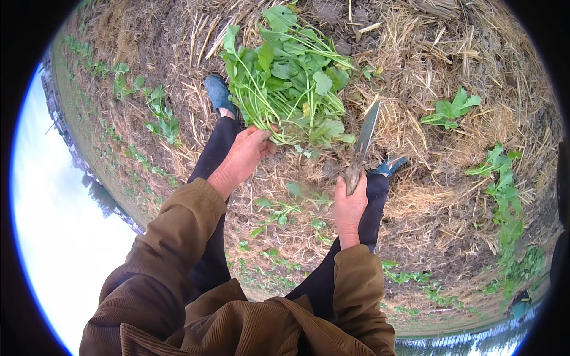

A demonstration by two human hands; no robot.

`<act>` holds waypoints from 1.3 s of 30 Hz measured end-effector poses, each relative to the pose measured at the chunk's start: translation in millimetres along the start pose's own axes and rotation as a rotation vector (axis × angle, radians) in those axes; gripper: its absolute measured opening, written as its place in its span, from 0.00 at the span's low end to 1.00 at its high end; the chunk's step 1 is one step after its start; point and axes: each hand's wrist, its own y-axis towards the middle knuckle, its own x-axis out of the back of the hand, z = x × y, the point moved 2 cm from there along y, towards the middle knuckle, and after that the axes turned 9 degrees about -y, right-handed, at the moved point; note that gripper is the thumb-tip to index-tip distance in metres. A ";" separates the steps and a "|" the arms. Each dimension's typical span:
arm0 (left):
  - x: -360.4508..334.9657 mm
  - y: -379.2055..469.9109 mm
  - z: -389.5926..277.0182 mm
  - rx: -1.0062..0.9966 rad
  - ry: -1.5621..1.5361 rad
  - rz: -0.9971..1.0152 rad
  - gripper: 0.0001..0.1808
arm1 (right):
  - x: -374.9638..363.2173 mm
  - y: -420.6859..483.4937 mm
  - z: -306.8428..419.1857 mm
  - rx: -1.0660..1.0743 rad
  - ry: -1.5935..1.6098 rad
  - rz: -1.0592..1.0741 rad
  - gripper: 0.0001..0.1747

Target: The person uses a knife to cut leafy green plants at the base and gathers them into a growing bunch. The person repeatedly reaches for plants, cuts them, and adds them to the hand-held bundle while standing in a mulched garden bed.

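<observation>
A heap of cut leafy greens (pixel 289 75) with long pale stems lies on the straw-covered soil in front of me. At its near left edge, the fingers of my left hand (pixel 247 153) close around some stem ends. My right hand (pixel 350 209) grips the handle of a knife (pixel 368 129), its broad blade pointing up and away, to the right of the heap. The handle looks caked with soil. The blade appears apart from the greens.
My blue shoes (pixel 217 92) flank the heap on the straw mulch (pixel 427 196). A loose green plant (pixel 452 108) stands to the right. Rows of leafy plants (pixel 505 196) run at the right, with more plants (pixel 162 115) at the left. Small plants (pixel 278 216) grow between my legs.
</observation>
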 end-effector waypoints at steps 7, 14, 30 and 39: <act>32.1 -40.9 -2.2 -0.075 -0.277 0.049 0.08 | 1.2 -5.9 44.9 0.125 -0.012 0.093 0.24; 40.8 -25.4 0.2 -0.127 -0.074 0.087 0.11 | -27.8 28.3 127.2 0.504 -0.046 0.237 0.25; 62.0 16.7 -42.9 -0.180 -0.117 0.027 0.11 | -111.8 61.3 126.1 0.224 -0.296 0.543 0.27; 54.3 21.1 -39.1 0.008 -0.175 0.051 0.10 | -100.1 44.6 132.5 -0.031 0.059 0.611 0.24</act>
